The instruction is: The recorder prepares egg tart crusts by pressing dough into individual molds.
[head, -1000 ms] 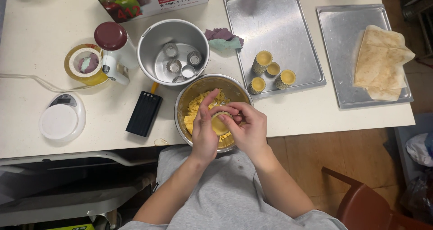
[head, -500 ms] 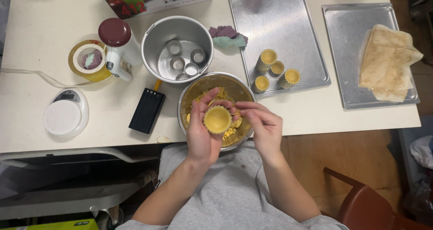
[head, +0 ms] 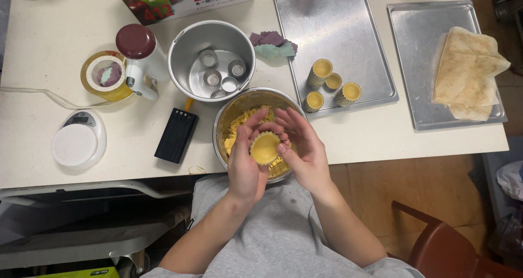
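Landmark: metal dough bowl [head: 229, 114] at table edge. Step, prob.: pressing dough into a small fluted tart cup [head: 265, 148], held just over the bowl's near side. Left hand [head: 245, 166] cups it from below, fingers clamped on its rim; right hand [head: 305, 147] fingers curled round its right side, touching. Far right of bowl: two trays; nearer baking tray [head: 332, 27] carries four filled cups [head: 329, 84]. Behind bowl: steel pot [head: 185, 49] w/ empty moulds [head: 220, 73]. Left: black box [head: 176, 135], white scale [head: 79, 141]. Nothing blocks the tray.
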